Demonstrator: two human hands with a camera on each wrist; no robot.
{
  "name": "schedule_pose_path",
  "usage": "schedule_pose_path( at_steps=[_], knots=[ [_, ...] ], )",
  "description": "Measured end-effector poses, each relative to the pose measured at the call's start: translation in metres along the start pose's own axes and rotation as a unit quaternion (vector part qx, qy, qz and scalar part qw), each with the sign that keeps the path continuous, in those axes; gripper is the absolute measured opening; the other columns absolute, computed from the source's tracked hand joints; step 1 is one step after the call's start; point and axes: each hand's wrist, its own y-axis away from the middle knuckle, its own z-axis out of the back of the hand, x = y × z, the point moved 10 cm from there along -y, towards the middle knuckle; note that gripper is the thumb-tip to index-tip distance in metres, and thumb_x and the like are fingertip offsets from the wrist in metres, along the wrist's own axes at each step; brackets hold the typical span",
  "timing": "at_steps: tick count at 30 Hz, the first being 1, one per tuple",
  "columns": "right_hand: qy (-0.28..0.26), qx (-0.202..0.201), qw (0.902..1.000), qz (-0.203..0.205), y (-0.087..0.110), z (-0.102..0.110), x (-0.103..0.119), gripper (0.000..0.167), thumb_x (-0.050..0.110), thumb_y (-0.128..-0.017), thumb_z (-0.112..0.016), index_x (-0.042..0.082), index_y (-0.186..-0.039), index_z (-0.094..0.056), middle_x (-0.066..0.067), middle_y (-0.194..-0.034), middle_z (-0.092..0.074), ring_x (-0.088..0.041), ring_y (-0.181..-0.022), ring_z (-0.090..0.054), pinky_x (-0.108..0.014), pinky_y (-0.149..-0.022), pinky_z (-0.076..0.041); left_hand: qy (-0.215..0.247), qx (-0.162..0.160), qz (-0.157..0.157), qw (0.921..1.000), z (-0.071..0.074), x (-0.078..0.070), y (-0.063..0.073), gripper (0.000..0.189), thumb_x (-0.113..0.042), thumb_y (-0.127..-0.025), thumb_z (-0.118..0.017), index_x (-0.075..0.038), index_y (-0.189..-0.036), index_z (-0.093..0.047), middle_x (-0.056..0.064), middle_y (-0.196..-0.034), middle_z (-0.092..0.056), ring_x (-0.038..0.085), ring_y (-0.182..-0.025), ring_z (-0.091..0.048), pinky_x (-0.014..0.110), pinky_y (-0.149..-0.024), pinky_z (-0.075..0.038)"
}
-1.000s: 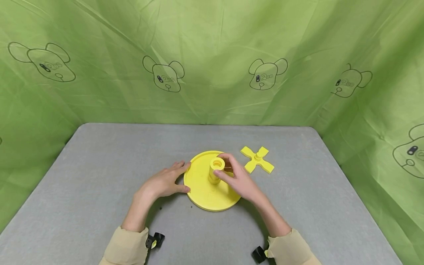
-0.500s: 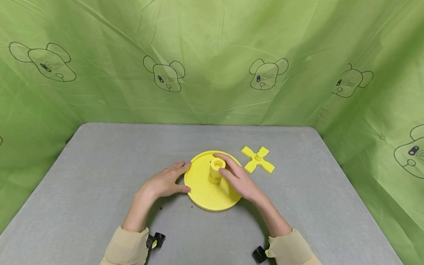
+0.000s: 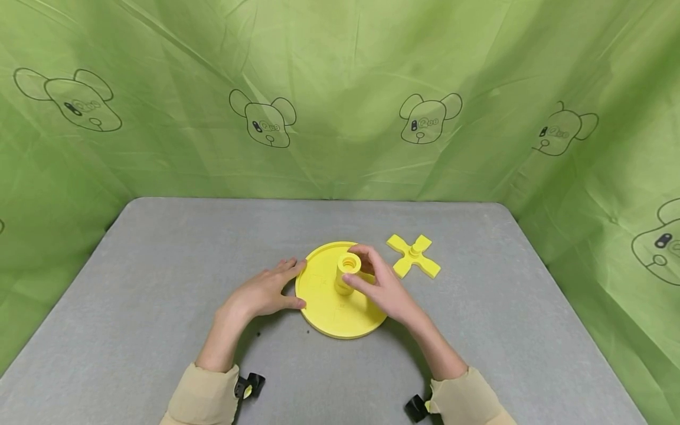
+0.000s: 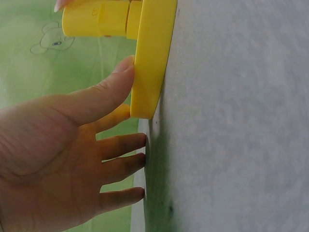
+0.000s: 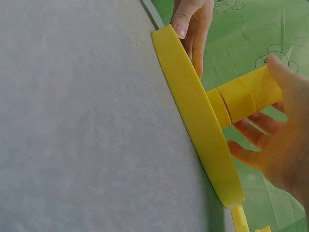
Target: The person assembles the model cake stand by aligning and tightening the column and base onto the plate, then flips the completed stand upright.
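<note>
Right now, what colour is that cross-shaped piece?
Yellow: the cross-shaped piece shows best in the head view.

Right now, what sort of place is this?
Likely a staged recording booth: green printed fabric hangs behind and beside a grey table, plus black wrist-worn devices.

Room separates the left hand (image 3: 264,291) from the obstructing yellow column (image 3: 342,275).

A green cloth (image 3: 340,168) printed with outlined animal heads (image 3: 268,127) hangs around a grey tabletop (image 3: 504,330).
</note>
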Motion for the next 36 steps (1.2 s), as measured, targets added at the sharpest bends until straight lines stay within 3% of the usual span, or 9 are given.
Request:
schedule_pose_path(
  at_steps=[5, 9, 15, 25, 31, 36],
  knots=[
    [0.016, 0.025, 0.9995, 0.005, 0.0015, -0.0031, 0.0028, 0.058, 0.032, -0.105, -0.06, 0.027, -0.159, -0.038, -0.004, -0.158, -0.049, -0.02, -0.144, -0.051, -0.049, -0.121, -0.044, -0.002, 0.001, 0.002, 1.0, -0.0003, 0.0002, -0.0005, 0.088, -0.041, -0.093, -0.075, -0.017, -0.164, -0.029, 0.018, -0.172, -0.021, 0.038, -0.16, -0.02, 0.062, -0.13, -0.019],
    [0.02, 0.034, 0.9992, -0.005, 0.0017, -0.004, 0.0024, 0.05, 0.029, -0.107, -0.054, 0.03, -0.156, -0.042, 0.003, -0.159, -0.048, -0.017, -0.147, -0.048, -0.048, -0.122, -0.042, -0.003, 0.003, 0.003, 1.0, -0.0006, 0.0001, -0.0012, 0.088, -0.041, -0.094, -0.075, -0.017, -0.164, -0.028, 0.018, -0.172, -0.021, 0.038, -0.16, -0.02, 0.062, -0.13, -0.019],
    [-0.002, 0.034, 0.9994, -0.006, 0.0007, -0.0049, 0.001, 0.042, 0.024, -0.105, -0.058, 0.028, -0.146, -0.05, 0.0, -0.148, -0.056, -0.019, -0.137, -0.057, -0.041, -0.118, -0.047, -0.004, 0.004, 0.002, 1.0, -0.0007, 0.0006, -0.0016, 0.088, -0.041, -0.093, -0.075, -0.017, -0.164, -0.028, 0.017, -0.172, -0.021, 0.039, -0.16, -0.02, 0.062, -0.13, -0.019],
    [-0.01, -0.001, 0.9998, -0.016, 0.0001, -0.001, -0.0025, 0.048, 0.029, -0.097, -0.073, 0.02, -0.139, -0.051, -0.004, -0.135, -0.063, -0.021, -0.129, -0.06, -0.047, -0.116, -0.049, -0.003, 0.003, 0.001, 1.0, -0.0007, 0.0007, -0.0017, 0.088, -0.041, -0.093, -0.075, -0.017, -0.164, -0.028, 0.017, -0.172, -0.021, 0.039, -0.16, -0.02, 0.063, -0.13, -0.019],
    [-0.011, 0.012, 0.9999, 0.001, 0.0003, -0.0014, 0.0007, 0.061, 0.026, -0.098, -0.071, 0.02, -0.153, -0.044, -0.008, -0.15, -0.056, -0.023, -0.138, -0.056, -0.047, -0.119, -0.046, -0.004, 0.003, 0.002, 1.0, -0.0005, 0.0009, -0.0017, 0.088, -0.042, -0.093, -0.075, -0.017, -0.164, -0.028, 0.017, -0.172, -0.021, 0.038, -0.16, -0.02, 0.062, -0.13, -0.019],
    [-0.015, 0.042, 0.999, 0.011, 0.0004, -0.004, 0.0038, 0.055, 0.023, -0.103, -0.063, 0.019, -0.154, -0.045, -0.01, -0.157, -0.05, -0.023, -0.142, -0.054, -0.039, -0.12, -0.045, -0.004, 0.005, 0.005, 1.0, -0.0006, 0.0007, -0.0013, 0.088, -0.042, -0.093, -0.075, -0.018, -0.164, -0.028, 0.017, -0.172, -0.021, 0.038, -0.16, -0.019, 0.062, -0.13, -0.019]
  ],
)
